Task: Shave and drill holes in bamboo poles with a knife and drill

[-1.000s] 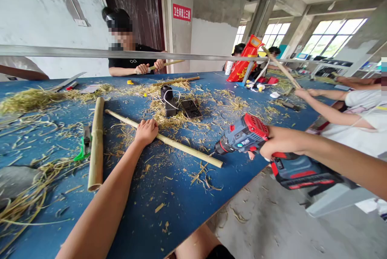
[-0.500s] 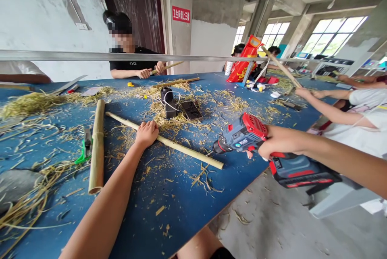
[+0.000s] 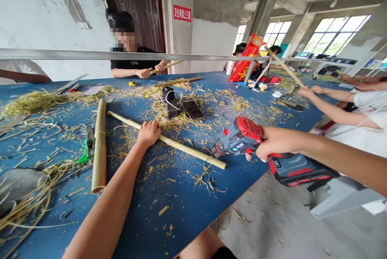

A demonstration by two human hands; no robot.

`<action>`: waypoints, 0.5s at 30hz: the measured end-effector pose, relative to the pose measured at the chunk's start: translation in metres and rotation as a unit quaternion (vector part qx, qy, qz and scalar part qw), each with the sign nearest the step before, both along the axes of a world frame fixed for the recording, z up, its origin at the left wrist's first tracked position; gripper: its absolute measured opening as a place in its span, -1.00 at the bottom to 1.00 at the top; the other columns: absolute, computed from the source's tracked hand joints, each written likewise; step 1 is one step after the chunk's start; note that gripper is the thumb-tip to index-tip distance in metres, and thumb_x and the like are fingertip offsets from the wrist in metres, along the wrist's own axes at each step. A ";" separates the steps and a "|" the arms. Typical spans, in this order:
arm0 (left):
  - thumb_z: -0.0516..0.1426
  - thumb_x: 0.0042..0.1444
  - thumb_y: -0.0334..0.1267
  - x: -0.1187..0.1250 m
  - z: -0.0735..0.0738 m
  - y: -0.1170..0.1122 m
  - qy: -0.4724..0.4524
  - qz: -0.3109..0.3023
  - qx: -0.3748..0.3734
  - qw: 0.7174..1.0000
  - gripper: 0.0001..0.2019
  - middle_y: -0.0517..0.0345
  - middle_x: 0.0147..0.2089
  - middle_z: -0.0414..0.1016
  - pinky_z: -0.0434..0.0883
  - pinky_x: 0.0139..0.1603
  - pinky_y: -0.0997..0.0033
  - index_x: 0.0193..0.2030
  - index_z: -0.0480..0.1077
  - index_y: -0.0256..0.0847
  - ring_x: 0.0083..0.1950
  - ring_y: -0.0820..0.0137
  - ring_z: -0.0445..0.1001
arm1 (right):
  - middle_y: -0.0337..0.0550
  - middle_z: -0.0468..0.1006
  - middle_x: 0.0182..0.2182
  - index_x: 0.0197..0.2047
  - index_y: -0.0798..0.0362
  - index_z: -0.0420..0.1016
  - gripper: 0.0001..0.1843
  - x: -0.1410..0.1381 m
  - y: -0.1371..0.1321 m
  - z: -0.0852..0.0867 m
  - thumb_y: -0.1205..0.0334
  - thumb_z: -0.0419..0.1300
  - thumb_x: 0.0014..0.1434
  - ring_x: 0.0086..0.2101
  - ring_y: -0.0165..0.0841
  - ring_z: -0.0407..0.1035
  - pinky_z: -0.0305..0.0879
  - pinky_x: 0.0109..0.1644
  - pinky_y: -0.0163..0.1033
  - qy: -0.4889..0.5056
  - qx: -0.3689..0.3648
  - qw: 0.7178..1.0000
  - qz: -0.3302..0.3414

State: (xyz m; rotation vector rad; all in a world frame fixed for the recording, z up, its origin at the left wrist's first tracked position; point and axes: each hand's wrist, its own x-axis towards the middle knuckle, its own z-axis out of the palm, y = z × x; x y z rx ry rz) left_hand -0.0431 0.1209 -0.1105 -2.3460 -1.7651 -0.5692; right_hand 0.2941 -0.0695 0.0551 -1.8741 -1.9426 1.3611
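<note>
My left hand [image 3: 148, 133] is closed over a thin bamboo stick [image 3: 184, 148] that lies slantwise on the blue table [image 3: 169, 198], pinning it near its middle. My right hand [image 3: 270, 145] grips a red and grey cordless drill [image 3: 242, 140] by its handle. The drill's nose points left and down and meets the stick close to its near end [image 3: 222, 165]. A thicker bamboo pole [image 3: 100, 146] lies to the left of my left arm.
Bamboo shavings cover the table. A black phone [image 3: 192, 109] and a dark cylinder [image 3: 169, 101] with a white cable sit behind the stick. A green-handled tool [image 3: 88, 146] lies beside the thick pole. Other people work bamboo sticks across and to the right. A metal rail [image 3: 90, 54] crosses overhead.
The drill has dropped slightly and moved left, so its tip now touches the thin stick near the end. My left hand stays on the stick.
</note>
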 end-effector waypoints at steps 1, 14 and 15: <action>-0.11 0.03 -0.29 0.000 0.001 -0.001 0.000 0.001 -0.002 1.000 -0.84 0.08 -0.27 0.40 0.20 -0.15 0.22 -0.34 0.27 -0.16 -0.17 0.22 0.26 | -0.25 0.39 -0.60 -0.59 0.09 0.35 -0.85 0.000 0.000 0.001 0.40 0.06 -0.38 -0.61 -0.48 0.16 0.06 -0.60 -0.37 -0.014 -0.001 1.000 -0.008; -0.11 0.02 -0.29 -0.001 0.000 0.000 -0.004 -0.007 0.001 1.000 -0.84 0.11 -0.27 0.40 0.20 -0.14 0.24 -0.35 0.27 -0.16 -0.17 0.24 0.27 | -0.26 0.40 -0.57 -0.62 0.06 0.36 -0.86 0.009 0.003 0.000 0.40 0.06 -0.38 -0.58 -0.46 0.17 0.05 -0.57 -0.36 -0.009 0.012 1.000 -0.005; -0.11 0.02 -0.29 -0.001 0.000 0.000 -0.004 -0.008 0.002 1.000 -0.84 0.11 -0.27 0.40 0.20 -0.14 0.24 -0.34 0.27 -0.16 -0.17 0.24 0.27 | -0.26 0.39 -0.58 -0.62 0.06 0.36 -0.87 0.008 0.003 0.000 0.40 0.06 -0.38 -0.59 -0.46 0.16 0.05 -0.58 -0.36 -0.010 0.012 1.000 -0.006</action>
